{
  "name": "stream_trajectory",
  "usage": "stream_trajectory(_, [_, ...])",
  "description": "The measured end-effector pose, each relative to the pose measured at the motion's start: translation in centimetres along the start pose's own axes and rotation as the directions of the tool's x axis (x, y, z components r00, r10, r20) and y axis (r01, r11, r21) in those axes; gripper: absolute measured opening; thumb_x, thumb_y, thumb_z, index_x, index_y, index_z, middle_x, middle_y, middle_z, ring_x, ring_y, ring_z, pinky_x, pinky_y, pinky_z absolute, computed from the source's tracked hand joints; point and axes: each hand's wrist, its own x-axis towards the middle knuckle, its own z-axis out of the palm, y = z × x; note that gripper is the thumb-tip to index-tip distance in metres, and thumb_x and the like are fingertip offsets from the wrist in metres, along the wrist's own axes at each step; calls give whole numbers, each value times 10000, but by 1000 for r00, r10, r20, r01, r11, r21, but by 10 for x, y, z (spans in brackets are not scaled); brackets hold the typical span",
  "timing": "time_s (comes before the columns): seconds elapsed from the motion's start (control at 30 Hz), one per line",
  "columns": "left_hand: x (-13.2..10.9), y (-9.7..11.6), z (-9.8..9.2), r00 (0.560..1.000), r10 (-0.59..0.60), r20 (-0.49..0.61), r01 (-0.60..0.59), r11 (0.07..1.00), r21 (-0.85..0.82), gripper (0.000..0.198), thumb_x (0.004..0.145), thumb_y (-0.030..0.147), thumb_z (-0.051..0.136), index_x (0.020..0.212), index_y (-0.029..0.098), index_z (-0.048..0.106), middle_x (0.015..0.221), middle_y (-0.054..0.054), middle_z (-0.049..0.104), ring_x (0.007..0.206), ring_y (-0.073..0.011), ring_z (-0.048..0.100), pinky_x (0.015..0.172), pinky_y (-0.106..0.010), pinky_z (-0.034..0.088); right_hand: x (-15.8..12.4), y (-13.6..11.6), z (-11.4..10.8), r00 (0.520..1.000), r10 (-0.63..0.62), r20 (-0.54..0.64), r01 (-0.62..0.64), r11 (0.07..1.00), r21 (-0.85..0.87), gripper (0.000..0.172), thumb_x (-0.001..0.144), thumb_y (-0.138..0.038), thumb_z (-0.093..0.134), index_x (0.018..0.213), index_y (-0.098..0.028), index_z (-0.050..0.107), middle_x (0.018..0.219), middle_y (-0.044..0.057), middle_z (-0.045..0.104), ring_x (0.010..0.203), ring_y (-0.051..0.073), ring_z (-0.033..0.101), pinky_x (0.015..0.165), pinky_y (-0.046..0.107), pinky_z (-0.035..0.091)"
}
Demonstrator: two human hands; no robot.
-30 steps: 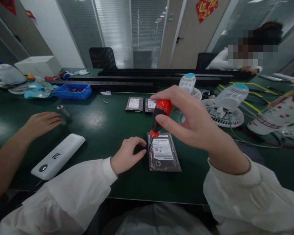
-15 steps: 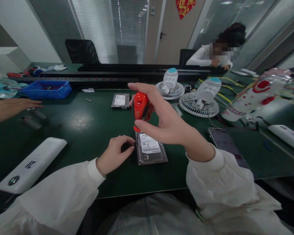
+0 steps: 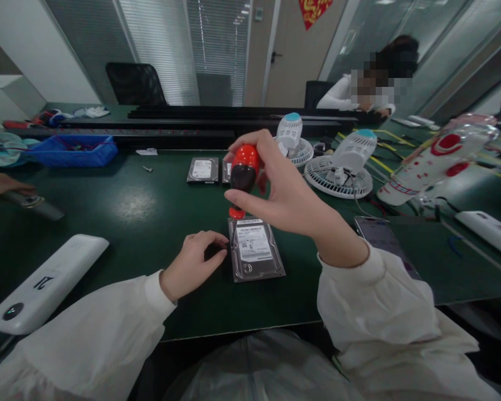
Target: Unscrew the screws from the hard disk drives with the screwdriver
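Note:
In my right hand [image 3: 281,192] is a red and black screwdriver [image 3: 243,177], gripped by its handle with thumb and fingers. It stands nearly upright, its shaft coming down at the upper left edge of a hard drive [image 3: 261,266]. Where exactly the tip rests is hard to make out. The drive lies flat on the green table [image 3: 183,206], its white label facing up. Beside the drive's left edge rests my left hand [image 3: 194,262], fingers bent and thumb apart, with the fingertips at or touching that edge.
Behind are another hard drive [image 3: 202,170] and a partly hidden one [image 3: 226,171]. White fans [image 3: 338,178], a phone [image 3: 384,245] and a patterned bottle [image 3: 426,161] stand right. Left are a power bank [image 3: 45,287], a blue bin [image 3: 73,151] and another person's hand [image 3: 0,184] at a metal cylinder [image 3: 44,207].
My right hand and the screwdriver handle have shifted slightly up and tilted, showing more of the black grip. At far left, the other person's hand has come down onto a metal cylinder.

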Motion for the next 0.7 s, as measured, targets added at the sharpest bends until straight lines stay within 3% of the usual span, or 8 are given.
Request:
stream_trajectory(0.13, [0, 1, 0, 1000, -7, 2, 7, 1000, 0, 162, 975, 312, 646, 1076, 238, 748, 1061, -55, 825, 1038, -303, 776, 1034, -571, 552, 2, 3, 4, 997, -73, 3, 73, 997, 37, 610, 1026, -413, 647, 1572, -271, 414, 1616, 148, 553, 1451, 282, 596, 1123, 434, 598])
stream_trajectory(0.3, [0, 2, 0, 1000, 0, 1, 0, 1000, 22, 211, 976, 347, 611, 1083, 233, 752, 1053, -62, 820, 1028, -313, 770, 1016, -579, 543, 5, 10, 5, 974, -225, -30, 227, 972, 63, 446, 1065, -422, 616, 1445, -200, 540, 1520, 112, 643, 1282, 236, 686, 1140, 444, 587])
stream_trajectory(0.43, [-1, 1, 0, 1000, 0, 8, -1, 999, 32, 224, 982, 356, 594, 1084, 232, 749, 1037, -61, 813, 1011, -310, 765, 1014, -576, 537, 6, 17, 1, 933, -359, -28, 358, 918, 167, 476, 1118, -290, 405, 1570, -152, 461, 1604, 129, 604, 1419, 234, 635, 1246, 496, 504])
stream_trajectory(0.53, [-1, 1, 0, 1000, 2, 7, -2, 999, 32, 214, 983, 356, 595, 1081, 241, 746, 1059, -57, 814, 1027, -311, 764, 1018, -566, 534, 5, 19, 1, 934, -351, -74, 358, 921, 156, 467, 1119, -333, 482, 1564, -193, 495, 1651, 97, 573, 1431, 223, 634, 1222, 434, 532])
stream_trajectory(0.7, [-1, 1, 0, 1000, 8, 4, -8, 1000, 22, 221, 986, 364, 590, 1082, 242, 748, 1046, -55, 812, 1022, -306, 764, 1014, -566, 529, 4, 20, 4, 936, -316, -156, 327, 944, 47, 457, 1051, -470, 692, 1414, -202, 615, 1409, 73, 705, 1246, 225, 703, 1107, 423, 611])
